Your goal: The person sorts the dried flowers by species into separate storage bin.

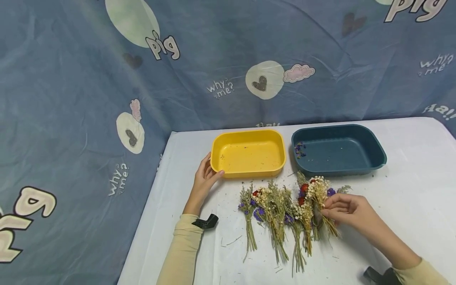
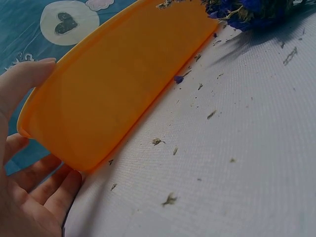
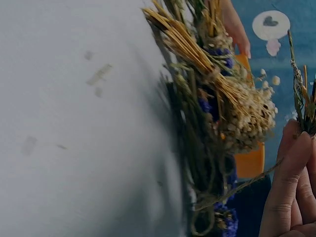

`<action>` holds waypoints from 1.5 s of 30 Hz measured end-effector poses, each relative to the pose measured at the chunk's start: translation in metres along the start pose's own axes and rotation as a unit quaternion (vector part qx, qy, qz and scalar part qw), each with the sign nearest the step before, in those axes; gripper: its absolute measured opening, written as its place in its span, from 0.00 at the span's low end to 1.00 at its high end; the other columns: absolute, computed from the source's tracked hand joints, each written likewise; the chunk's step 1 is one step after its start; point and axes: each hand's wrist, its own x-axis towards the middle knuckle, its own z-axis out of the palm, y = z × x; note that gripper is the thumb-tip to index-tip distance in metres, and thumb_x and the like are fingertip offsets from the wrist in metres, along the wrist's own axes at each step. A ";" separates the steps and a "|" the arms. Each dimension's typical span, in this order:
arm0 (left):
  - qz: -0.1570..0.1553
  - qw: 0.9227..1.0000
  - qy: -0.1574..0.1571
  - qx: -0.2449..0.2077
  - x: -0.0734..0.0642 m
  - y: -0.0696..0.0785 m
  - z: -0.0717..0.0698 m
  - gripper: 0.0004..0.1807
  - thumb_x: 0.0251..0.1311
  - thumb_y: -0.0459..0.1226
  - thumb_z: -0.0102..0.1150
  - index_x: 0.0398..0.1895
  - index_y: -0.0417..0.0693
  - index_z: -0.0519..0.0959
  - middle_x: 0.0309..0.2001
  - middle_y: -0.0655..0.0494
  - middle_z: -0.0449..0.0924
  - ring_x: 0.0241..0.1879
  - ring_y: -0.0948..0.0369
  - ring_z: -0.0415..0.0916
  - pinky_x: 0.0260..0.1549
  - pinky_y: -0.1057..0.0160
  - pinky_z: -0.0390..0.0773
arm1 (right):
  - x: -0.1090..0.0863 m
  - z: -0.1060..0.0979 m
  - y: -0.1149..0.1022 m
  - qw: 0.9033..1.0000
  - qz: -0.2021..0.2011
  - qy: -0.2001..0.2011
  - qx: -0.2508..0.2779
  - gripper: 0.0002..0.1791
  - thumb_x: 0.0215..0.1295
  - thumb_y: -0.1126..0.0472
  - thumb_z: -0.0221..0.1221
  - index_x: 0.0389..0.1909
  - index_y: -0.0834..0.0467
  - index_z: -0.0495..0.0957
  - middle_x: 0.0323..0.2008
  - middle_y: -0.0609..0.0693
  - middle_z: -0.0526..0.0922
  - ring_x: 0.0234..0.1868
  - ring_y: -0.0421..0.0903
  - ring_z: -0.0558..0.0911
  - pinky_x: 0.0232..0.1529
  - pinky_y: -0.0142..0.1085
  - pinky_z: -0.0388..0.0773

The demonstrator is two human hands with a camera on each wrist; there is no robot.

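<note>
My left hand (image 1: pixel 204 180) holds the near left corner of a yellow tray (image 1: pixel 246 174). In the left wrist view its thumb lies on the rim, with the fingers against the tray's lower side. My right hand (image 1: pixel 350 209) is at the right end of a row of dried flower bunches (image 1: pixel 278 215). In the right wrist view its thumb and fingers pinch a thin dried sprig (image 3: pixel 307 116). A strand of twine (image 3: pixel 242 186) runs from near those fingers to the bunches. How much of the bunch it holds is hidden in the head view.
A dark blue tray (image 1: pixel 338 154) stands right of the yellow one, with small purple blossoms (image 1: pixel 300 150) at its left end. Loose stem bits (image 1: pixel 233 240) are scattered over the white table (image 1: pixel 420 166). A printed blue cloth (image 1: pixel 213 51) hangs behind.
</note>
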 end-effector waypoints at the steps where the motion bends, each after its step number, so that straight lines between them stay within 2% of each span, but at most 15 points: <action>1: 0.001 1.000 0.001 0.002 0.000 0.000 0.000 0.47 0.63 0.42 0.72 0.81 0.64 0.57 0.75 0.54 0.67 0.74 0.58 0.67 0.69 0.71 0.73 | 0.002 -0.001 -0.002 1.000 0.000 0.000 -0.003 0.06 0.69 0.68 0.64 0.43 0.66 0.81 0.36 0.41 0.92 0.35 0.37 0.89 0.31 0.34 0.85; 10: -0.001 1.000 0.003 -0.003 0.000 0.000 0.000 0.46 0.63 0.41 0.72 0.81 0.65 0.58 0.74 0.54 0.68 0.73 0.56 0.68 0.67 0.74 0.73 | 0.024 -0.003 -0.019 1.000 -0.006 -0.019 -0.011 0.10 0.70 0.66 0.65 0.47 0.66 0.81 0.38 0.40 0.91 0.39 0.38 0.89 0.33 0.36 0.87; 15: 0.002 1.000 0.001 -0.003 -0.001 0.000 0.001 0.46 0.64 0.41 0.72 0.81 0.65 0.58 0.73 0.53 0.68 0.73 0.56 0.68 0.68 0.73 0.73 | 0.039 -0.001 -0.027 0.999 0.001 -0.029 -0.025 0.13 0.70 0.62 0.66 0.49 0.66 0.81 0.39 0.40 0.91 0.38 0.39 0.89 0.32 0.39 0.87; 23: 0.007 1.000 0.005 0.007 0.001 -0.002 0.002 0.46 0.63 0.42 0.72 0.81 0.65 0.58 0.73 0.54 0.68 0.72 0.57 0.69 0.66 0.75 0.73 | 0.064 0.000 -0.038 0.998 0.006 -0.044 -0.044 0.16 0.69 0.58 0.67 0.49 0.66 0.81 0.40 0.43 0.91 0.37 0.42 0.89 0.36 0.39 0.88; 26: 0.004 1.000 0.007 0.009 0.001 -0.002 0.001 0.46 0.63 0.42 0.73 0.81 0.65 0.58 0.73 0.55 0.69 0.72 0.58 0.69 0.66 0.75 0.73 | 0.076 0.001 -0.042 0.997 0.007 -0.051 -0.053 0.16 0.69 0.56 0.67 0.50 0.63 0.82 0.42 0.46 0.91 0.36 0.42 0.88 0.36 0.40 0.87; 31: -0.001 1.000 0.006 0.011 0.001 -0.001 0.001 0.46 0.62 0.42 0.73 0.81 0.66 0.58 0.73 0.54 0.69 0.72 0.58 0.69 0.66 0.74 0.74 | 0.098 0.006 -0.048 0.996 0.030 -0.063 -0.057 0.18 0.69 0.51 0.67 0.51 0.59 0.82 0.47 0.54 0.90 0.39 0.44 0.88 0.41 0.41 0.87; 34: -0.002 1.000 0.003 0.013 0.001 -0.001 0.000 0.47 0.62 0.42 0.73 0.81 0.66 0.58 0.74 0.54 0.68 0.72 0.57 0.69 0.67 0.74 0.74 | 0.112 0.009 -0.052 0.995 0.030 -0.072 -0.060 0.19 0.69 0.50 0.67 0.52 0.59 0.82 0.47 0.57 0.89 0.41 0.44 0.88 0.44 0.41 0.87; 42: -0.002 1.000 0.001 0.007 0.002 -0.003 -0.001 0.47 0.63 0.42 0.73 0.81 0.65 0.58 0.74 0.53 0.68 0.73 0.57 0.68 0.67 0.74 0.73 | 0.146 0.020 -0.060 0.993 0.024 -0.078 -0.085 0.18 0.69 0.51 0.68 0.51 0.59 0.84 0.46 0.56 0.89 0.40 0.46 0.87 0.46 0.48 0.87; 45: -0.002 1.000 0.000 0.000 0.002 -0.002 0.000 0.46 0.63 0.41 0.73 0.81 0.65 0.58 0.74 0.53 0.68 0.73 0.57 0.68 0.67 0.74 0.73 | 0.156 0.024 -0.063 0.992 0.028 -0.081 -0.093 0.19 0.68 0.50 0.68 0.51 0.58 0.84 0.45 0.55 0.89 0.40 0.47 0.86 0.46 0.46 0.87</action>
